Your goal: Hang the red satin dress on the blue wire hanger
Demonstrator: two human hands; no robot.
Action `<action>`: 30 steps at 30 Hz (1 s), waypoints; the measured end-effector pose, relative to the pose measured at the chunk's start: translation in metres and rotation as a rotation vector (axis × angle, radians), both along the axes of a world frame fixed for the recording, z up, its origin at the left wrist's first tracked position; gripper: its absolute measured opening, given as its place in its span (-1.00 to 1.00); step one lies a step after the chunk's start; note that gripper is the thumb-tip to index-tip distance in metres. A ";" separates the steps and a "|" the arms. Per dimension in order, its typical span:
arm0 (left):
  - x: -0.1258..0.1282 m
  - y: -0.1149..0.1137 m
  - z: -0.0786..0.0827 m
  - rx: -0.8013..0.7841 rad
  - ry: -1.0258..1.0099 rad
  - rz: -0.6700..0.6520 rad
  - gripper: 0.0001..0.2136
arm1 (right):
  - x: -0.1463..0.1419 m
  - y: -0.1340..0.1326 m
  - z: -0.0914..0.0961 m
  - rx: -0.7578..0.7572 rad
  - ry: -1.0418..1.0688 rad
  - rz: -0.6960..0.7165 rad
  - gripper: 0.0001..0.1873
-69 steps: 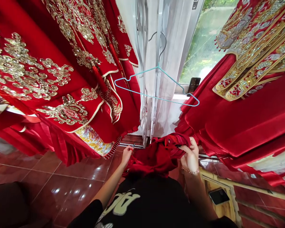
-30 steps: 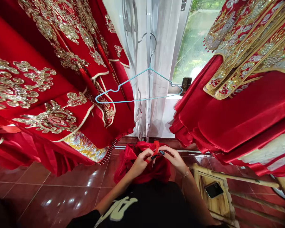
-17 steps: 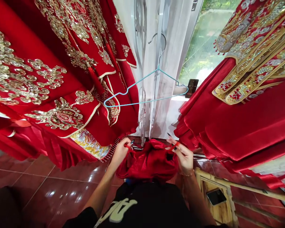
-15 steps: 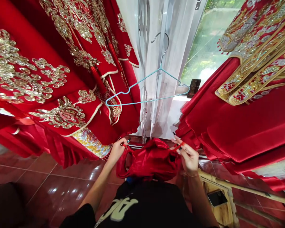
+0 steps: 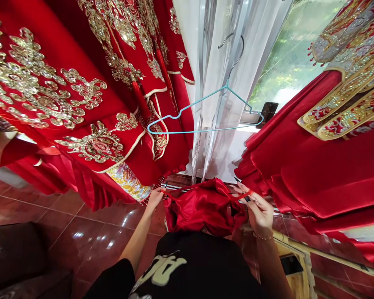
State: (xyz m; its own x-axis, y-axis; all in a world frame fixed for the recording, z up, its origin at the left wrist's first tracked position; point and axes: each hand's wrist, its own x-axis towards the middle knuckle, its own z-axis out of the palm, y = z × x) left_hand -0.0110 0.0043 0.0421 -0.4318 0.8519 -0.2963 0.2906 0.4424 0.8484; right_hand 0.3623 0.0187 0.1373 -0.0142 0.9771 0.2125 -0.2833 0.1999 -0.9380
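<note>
A red satin garment (image 5: 202,207) hangs bunched in front of my body, between my two hands. Pinched closed, my left hand (image 5: 156,197) grips a thin red strap at the garment's left end. On the other side my right hand (image 5: 258,205) has a red strap (image 5: 244,195) between its fingers and thumb, drawn out from the garment's right end. The lower part of the garment is hidden by my black shirt. Above it a light-blue wire hanger (image 5: 205,131) with a metal hook hangs bare.
Red gowns with gold sequin embroidery (image 5: 93,141) hang at the left, and another embroidered red gown (image 5: 318,174) at the right. A phone (image 5: 269,112) leans by the window. A wooden stand (image 5: 305,249) holds a second phone. A dark seat (image 5: 15,257) is lower left.
The view has shifted, so the hanger and gowns sit a little further right. My hands are slightly further apart, and the strap is stretched straighter across the garment's top.
</note>
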 end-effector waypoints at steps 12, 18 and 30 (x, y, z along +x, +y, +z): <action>0.003 -0.004 -0.026 0.068 0.003 0.196 -0.81 | -0.008 0.004 -0.004 -0.015 -0.033 -0.071 -0.75; 0.016 -0.009 -0.029 0.188 -0.254 0.267 -0.79 | -0.010 0.002 0.000 -0.028 -0.012 -0.068 -0.76; 0.001 0.011 0.047 0.260 -0.451 0.124 -0.58 | 0.045 0.048 0.017 0.128 -0.174 -0.320 -0.64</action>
State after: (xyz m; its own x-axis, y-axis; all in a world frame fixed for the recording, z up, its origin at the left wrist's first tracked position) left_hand -0.0102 0.0157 0.0891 -0.4120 0.8728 -0.2617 -0.1692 0.2090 0.9632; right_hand 0.4077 0.0671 0.1543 0.2407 0.9036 0.3543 -0.0265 0.3710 -0.9282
